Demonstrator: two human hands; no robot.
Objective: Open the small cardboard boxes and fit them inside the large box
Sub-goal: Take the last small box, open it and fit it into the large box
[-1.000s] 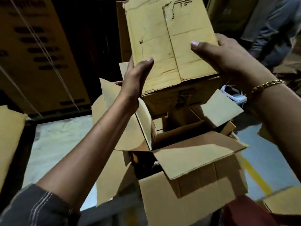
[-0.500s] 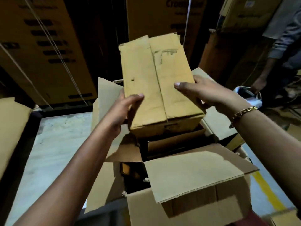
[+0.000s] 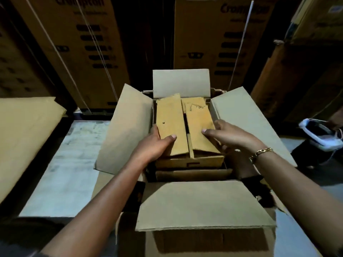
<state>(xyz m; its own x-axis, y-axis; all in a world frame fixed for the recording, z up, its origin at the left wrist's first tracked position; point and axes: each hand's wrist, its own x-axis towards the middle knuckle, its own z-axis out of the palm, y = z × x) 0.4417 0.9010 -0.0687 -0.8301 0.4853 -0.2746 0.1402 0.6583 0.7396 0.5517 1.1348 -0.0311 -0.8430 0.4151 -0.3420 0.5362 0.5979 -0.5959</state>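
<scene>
A small yellowish cardboard box [image 3: 185, 127] sits in the mouth of the large brown box [image 3: 204, 206], whose four flaps stand spread outward. The small box's two top flaps are slightly parted along a dark middle gap. My left hand [image 3: 156, 143] grips its near left side, thumb on top of the left flap. My right hand [image 3: 226, 134] holds the right side, thumb on the right flap; a gold bracelet is on that wrist. Another cardboard edge [image 3: 193, 174] shows inside the large box just below the small one.
Tall printed cartons [image 3: 78, 49] with straps stand behind. A flat cardboard sheet [image 3: 24, 134] lies at left beside a pale floor strip [image 3: 70, 164]. A white-and-dark object [image 3: 321, 136] is at the right, near another person's hand at the frame edge.
Both hands have brought the small box down from high in front of me into the large box's opening. Its top flaps have parted slightly.
</scene>
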